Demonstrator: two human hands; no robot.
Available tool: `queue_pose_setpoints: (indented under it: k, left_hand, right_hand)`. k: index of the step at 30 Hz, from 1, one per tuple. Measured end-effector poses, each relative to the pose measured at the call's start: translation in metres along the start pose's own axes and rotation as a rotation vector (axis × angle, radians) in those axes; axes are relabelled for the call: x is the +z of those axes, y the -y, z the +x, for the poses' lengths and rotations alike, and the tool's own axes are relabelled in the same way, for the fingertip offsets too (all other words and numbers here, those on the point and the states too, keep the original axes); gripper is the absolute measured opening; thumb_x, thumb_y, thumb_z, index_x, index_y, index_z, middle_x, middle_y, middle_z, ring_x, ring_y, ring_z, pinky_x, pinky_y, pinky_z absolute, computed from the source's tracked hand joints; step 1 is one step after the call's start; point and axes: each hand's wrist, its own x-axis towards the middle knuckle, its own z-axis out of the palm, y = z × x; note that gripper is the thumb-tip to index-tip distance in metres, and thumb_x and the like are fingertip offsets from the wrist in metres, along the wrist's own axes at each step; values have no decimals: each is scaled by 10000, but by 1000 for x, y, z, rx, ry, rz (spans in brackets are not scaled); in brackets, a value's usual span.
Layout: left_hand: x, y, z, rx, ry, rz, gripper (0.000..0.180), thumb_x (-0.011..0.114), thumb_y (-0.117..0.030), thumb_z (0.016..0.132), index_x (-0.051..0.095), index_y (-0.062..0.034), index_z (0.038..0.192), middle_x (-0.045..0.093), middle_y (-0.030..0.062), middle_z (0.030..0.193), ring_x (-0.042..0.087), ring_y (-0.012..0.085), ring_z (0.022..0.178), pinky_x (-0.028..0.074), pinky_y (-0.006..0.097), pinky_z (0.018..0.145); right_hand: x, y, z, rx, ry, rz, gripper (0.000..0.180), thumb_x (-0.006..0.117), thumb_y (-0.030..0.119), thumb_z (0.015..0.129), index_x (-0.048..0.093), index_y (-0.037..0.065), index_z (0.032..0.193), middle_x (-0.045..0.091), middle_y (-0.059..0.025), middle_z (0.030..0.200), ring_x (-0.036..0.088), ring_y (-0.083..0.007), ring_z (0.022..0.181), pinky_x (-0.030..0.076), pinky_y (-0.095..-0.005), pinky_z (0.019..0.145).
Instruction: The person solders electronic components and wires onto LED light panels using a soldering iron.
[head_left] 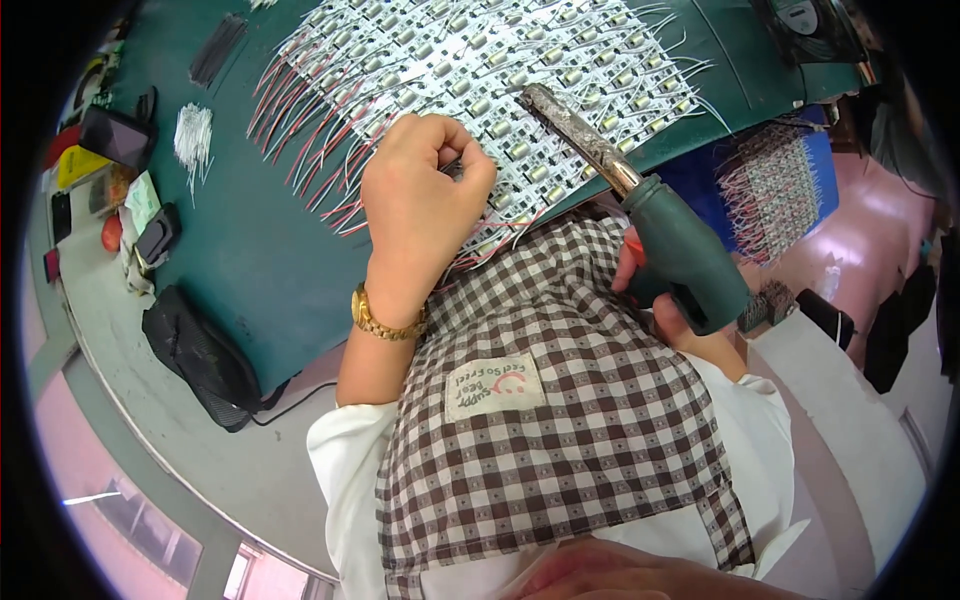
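A panel of small white circuit boards (465, 70) lies on the green work mat, each board carrying a gold-coloured cylindrical part. Red, white and black wires (300, 125) fan out along its left side. My left hand (420, 180), with a gold watch (382, 315) at the wrist, is closed over the panel's near edge. Its thumb and index finger are pinched together, and whatever is between them is hidden. My right hand (675, 322) is wrapped round the dark green grip of a soldering gun (690, 250). The gun's tarnished metal barrel points up and left above the boards.
Bundles of white wire (193, 140) and dark wire (216, 50) lie on the mat (260, 270) at left. A black pouch (200, 355) rests by its left edge. A black device (810, 30) stands far right. Another wired board panel (770, 190) sits on blue at right.
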Motion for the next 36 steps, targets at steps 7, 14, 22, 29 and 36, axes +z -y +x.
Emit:
queue_pose_setpoints:
  k: [7, 14, 22, 29, 36]
  left_hand:
    - [-8, -6, 0, -176, 124, -93, 48, 656, -34, 720, 609, -41, 724, 567, 62, 675, 566, 158, 589, 454, 285, 544]
    - [-11, 0, 2, 30, 77, -62, 46, 666, -27, 728, 646, -35, 769, 608, 68, 743, 587, 165, 628, 475, 282, 583]
    - [-37, -5, 7, -273, 79, -167, 85, 666, -74, 812, 636, 4, 824, 576, 4, 664, 460, 35, 573, 374, 195, 521]
    - [-28, -27, -2, -46, -48, -270, 41, 690, -17, 781, 651, -23, 790, 594, 2, 731, 494, 52, 566, 385, 205, 506]
    - [-4, -11, -5, -1, 146, -64, 65, 676, -9, 696, 626, -39, 725, 592, 63, 697, 580, 142, 568, 448, 263, 521]
  right_hand:
    - [-9, -19, 0, -98, 28, -72, 813, 596, 672, 762, 478, 50, 1272, 555, -57, 879, 518, -129, 769, 389, -263, 654]
    - [-9, -11, -7, -77, 30, 22, 747, 608, 624, 783, 500, 56, 1256, 553, -58, 895, 519, -132, 775, 400, -268, 660]
    - [-14, -35, -2, -345, 47, -146, 358, 596, 76, 650, 616, 18, 1003, 655, -67, 749, 638, -198, 670, 515, -301, 657]
    - [-14, -33, -5, -292, 30, 39, 363, 576, 32, 666, 600, -12, 1025, 645, -91, 816, 642, -162, 691, 512, -255, 630]
    - [-16, -10, -17, -1, 49, -54, 720, 615, 537, 803, 437, 14, 1264, 550, -54, 926, 524, -124, 796, 411, -269, 714]
